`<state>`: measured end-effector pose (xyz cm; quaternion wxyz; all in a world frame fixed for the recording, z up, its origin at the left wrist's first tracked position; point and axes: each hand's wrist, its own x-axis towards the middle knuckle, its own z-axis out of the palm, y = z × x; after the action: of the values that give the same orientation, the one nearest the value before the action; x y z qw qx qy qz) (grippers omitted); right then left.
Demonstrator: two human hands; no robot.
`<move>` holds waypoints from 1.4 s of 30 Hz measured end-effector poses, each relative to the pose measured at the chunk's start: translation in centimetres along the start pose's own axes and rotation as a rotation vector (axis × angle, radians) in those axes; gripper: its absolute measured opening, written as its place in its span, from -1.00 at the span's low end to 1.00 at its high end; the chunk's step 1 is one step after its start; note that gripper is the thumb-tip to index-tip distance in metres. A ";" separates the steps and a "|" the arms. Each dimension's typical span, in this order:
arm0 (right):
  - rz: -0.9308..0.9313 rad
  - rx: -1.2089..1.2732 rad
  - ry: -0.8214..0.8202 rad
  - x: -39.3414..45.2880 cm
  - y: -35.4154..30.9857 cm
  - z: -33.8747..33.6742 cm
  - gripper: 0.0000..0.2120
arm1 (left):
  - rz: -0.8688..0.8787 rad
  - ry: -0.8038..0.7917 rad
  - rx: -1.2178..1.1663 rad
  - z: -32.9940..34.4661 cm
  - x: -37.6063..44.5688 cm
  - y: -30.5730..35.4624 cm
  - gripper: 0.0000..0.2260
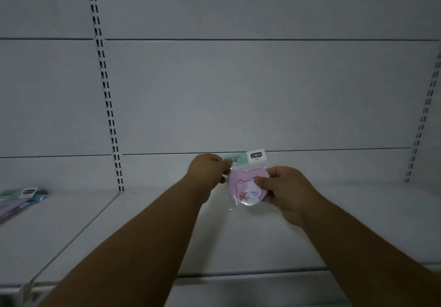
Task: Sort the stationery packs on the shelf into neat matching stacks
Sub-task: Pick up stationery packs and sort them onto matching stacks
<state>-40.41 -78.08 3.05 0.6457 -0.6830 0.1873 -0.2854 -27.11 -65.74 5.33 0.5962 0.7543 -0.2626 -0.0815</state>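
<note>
Open shelf [238, 240] surface is seen below the fingers [261, 182]; packs [19, 199] are stacked far to their left.

Pink pack [245, 187] with white cartoon bear, mint-green header; white shelf [143, 223]; pale purple-and-teal packs [19, 199].

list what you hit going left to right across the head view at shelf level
stationery packs at the far left → slotted upright → left hand → pink bear pack → right hand → second slotted upright
</note>
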 end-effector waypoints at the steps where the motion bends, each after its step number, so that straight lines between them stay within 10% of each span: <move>1: 0.037 -0.012 0.018 0.0 0.1 -0.5 -0.93 | -0.013 0.002 0.025 0.7 0.4 -0.3 -0.81; 15: 0.033 -1.160 0.035 1.0 2.0 -3.1 -0.64 | -0.017 -0.176 0.823 5.7 3.4 -4.4 -0.69; 23: -0.431 -1.227 0.082 0.2 0.0 0.2 -0.48 | 0.137 -0.028 0.904 3.8 1.7 -5.2 -0.68; 42: -0.898 -1.045 -0.262 -12.3 -9.8 41.3 -0.56 | 0.028 0.518 1.046 -38.1 -17.1 -12.7 -0.77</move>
<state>-24.81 -37.44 10.81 0.0698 -0.9440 -0.0795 -0.3124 -21.19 -22.73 0.64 0.1903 0.9403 -0.1235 0.2538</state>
